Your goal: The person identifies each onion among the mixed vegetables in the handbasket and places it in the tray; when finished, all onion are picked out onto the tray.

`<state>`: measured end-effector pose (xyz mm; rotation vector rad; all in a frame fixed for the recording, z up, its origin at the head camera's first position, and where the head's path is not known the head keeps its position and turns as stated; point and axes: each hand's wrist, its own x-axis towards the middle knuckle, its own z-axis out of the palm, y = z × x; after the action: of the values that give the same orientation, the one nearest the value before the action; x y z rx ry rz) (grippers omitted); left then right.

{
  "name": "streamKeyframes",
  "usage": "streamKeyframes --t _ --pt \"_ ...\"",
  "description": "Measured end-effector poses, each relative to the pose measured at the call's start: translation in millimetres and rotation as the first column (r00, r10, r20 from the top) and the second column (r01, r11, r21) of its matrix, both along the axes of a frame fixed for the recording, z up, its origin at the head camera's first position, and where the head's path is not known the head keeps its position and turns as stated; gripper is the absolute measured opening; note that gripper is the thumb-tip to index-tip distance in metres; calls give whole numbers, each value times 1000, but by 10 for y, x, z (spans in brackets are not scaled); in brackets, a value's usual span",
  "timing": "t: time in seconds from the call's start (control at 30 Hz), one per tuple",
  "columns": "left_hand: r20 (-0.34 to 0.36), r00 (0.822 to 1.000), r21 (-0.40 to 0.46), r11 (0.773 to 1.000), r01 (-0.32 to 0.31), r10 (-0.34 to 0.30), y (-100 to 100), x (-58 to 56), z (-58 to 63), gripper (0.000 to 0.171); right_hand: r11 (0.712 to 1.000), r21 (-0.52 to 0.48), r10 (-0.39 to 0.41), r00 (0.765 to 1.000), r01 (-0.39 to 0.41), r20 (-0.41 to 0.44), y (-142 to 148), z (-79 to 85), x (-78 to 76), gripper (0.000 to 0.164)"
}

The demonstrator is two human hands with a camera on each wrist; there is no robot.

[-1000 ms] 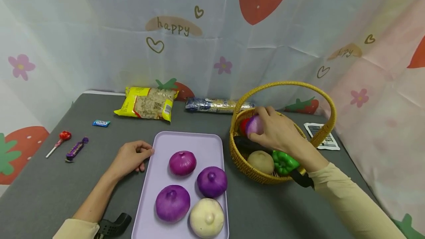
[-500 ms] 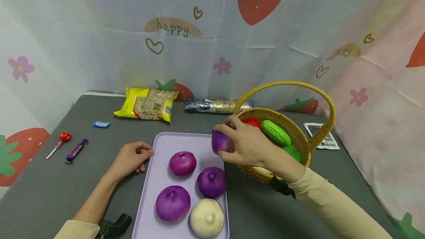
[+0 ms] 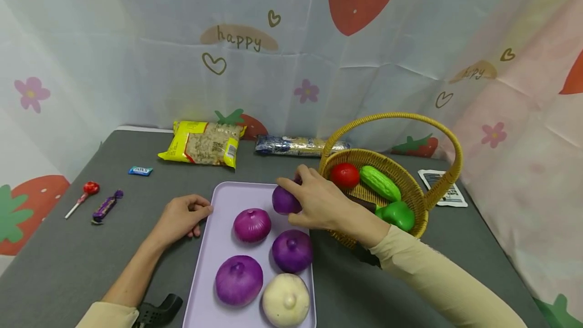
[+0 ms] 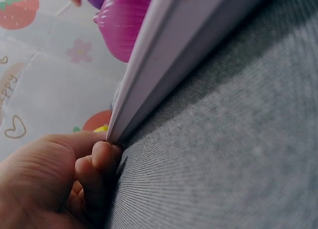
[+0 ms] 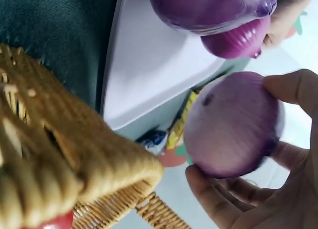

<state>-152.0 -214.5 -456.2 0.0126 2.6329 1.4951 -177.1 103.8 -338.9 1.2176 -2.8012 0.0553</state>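
Observation:
My right hand (image 3: 319, 201) holds a purple onion (image 5: 233, 124) between thumb and fingers, over the far right corner of the lilac tray (image 3: 232, 194). On that tray sit a magenta onion (image 3: 252, 225), a dark purple onion (image 3: 292, 251), a larger purple onion (image 3: 239, 281) and a cream-white onion (image 3: 286, 300). At the tray's left edge, my left hand (image 3: 179, 219) pinches the rim between thumb and curled fingers, as the left wrist view shows.
Right of the tray stands a yellow wicker basket (image 3: 421, 201) with a tall handle, holding a tomato (image 3: 344, 175), a green cucumber-like vegetable (image 3: 380, 183) and a green pepper (image 3: 397, 215). Behind lie a yellow snack bag (image 3: 207, 143) and a long foil packet (image 3: 291, 146). Candies (image 3: 107, 206) lie left.
My right hand has lifted the purple onion out of the basket and carried it left over the tray. The left hand stays at the tray's edge.

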Motion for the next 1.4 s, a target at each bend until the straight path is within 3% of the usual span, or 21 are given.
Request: streamKeyframes --t 0.2,0.4,0.67,0.87,1.4 --pt "-6 1000 -3 1000 -2 2 6 5 -2 28 993 110 46 996 -38 -76 -57 -61 -16 61" --pt "-2 1000 -2 1000 -3 3 7 6 7 29 990 139 10 998 -19 67 -96 -91 -22 57" --pt "4 1000 5 1000 -5 5 12 16 25 30 978 202 16 992 -41 122 -104 -126 -5 55" --pt "3 1000 5 1000 -5 5 15 23 35 29 982 190 -4 993 -19 119 -97 -136 -3 51" --pt "3 1000 4 1000 -6 6 18 21 36 28 984 174 33 995 -48 90 -66 -140 18 44"
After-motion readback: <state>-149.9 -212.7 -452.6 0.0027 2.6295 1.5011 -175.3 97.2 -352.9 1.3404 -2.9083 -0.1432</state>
